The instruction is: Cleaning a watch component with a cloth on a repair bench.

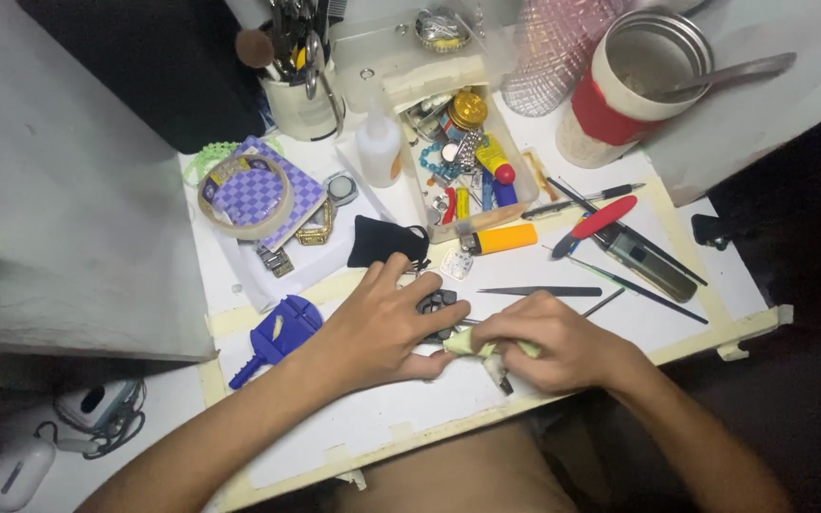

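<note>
My left hand [382,328] rests on the white work surface [382,418] and pins a small dark watch-like piece [436,304] under its fingers. My right hand [553,342] is closed around a pale yellow-green cloth or pad [467,344], pressed against that dark piece. A short dark metal bit [501,373] sticks out below the right hand. The two hands touch at the fingertips near the table's front edge.
Tweezers [539,292], pens [591,198], a red-handled tool [596,223] and a grey device [646,261] lie to the right. A blue plastic tool [277,334], tape roll [244,195], black pouch [387,242], orange lighter [501,237], parts box [463,166], glue bottle [379,142] and large cup [634,85] crowd the back.
</note>
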